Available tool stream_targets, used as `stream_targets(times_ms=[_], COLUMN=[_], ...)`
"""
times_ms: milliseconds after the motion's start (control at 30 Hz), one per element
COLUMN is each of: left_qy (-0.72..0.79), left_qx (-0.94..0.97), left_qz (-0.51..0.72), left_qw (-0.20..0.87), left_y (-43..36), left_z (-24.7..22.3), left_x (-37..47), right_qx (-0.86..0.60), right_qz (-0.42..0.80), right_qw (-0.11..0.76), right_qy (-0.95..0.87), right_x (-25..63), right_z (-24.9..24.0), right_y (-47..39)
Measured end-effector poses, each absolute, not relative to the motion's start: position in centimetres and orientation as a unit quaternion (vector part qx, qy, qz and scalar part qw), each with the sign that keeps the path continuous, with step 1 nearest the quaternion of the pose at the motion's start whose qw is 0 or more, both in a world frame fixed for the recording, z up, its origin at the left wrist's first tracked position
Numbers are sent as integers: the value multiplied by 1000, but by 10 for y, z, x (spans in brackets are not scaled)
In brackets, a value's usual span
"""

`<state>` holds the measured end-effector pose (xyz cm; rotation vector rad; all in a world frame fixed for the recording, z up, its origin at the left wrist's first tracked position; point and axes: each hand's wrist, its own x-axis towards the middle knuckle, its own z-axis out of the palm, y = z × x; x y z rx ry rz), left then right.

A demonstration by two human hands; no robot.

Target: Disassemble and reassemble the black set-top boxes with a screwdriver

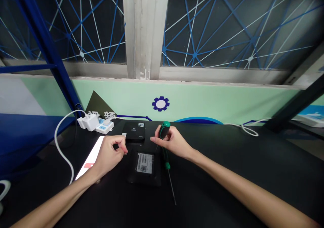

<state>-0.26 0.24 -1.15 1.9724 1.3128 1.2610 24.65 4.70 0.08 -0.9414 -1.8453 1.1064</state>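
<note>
My right hand (172, 141) is wrapped round the green-and-black handle of a screwdriver (165, 127). Its thin shaft slants down toward the upper right edge of a flat black box (131, 174), which carries a white barcode label (145, 163). Beside that box, a second screwdriver (170, 182) with a green-and-black handle lies on the table, under and in front of my right hand. To the left of the box my left hand (112, 152) hovers with curled fingers, thumb and fingertips pressed together. Whether anything tiny is between them cannot be seen.
Behind the labelled box lies another black box (134, 131) with a small logo. A brightly lit screen (87, 165) lies partly under my left hand. At the back left, a white charger (88, 121) and power strip (105, 126) trail a white cable (59, 143). The black table (217, 201) meets a green wall.
</note>
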Motion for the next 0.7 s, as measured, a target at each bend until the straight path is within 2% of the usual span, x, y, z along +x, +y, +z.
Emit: stream_targets(times_ms=[133,300,500,600,700], left_qy=[480,517,562,583,576], left_qx=[702,708,755,766,774], left_qz=[466,415,294,210,177], left_qw=[244,244,169,174,194], left_y=[3,8,11,9,9], left_z=[-12,-17,-18,-20,-21], left_x=[-5,-4,1,1,2], right_qx=[-362,-340,-342,-348,-334], right_qz=[443,458,473,484,502], right_qw=[407,413,376,372,377], right_qy=[-712,-710,-720,-711,-703], right_x=[244,244,249,249,249], right_z=[-2,-2,-1,1,4], right_y=[48,49,51,51,51])
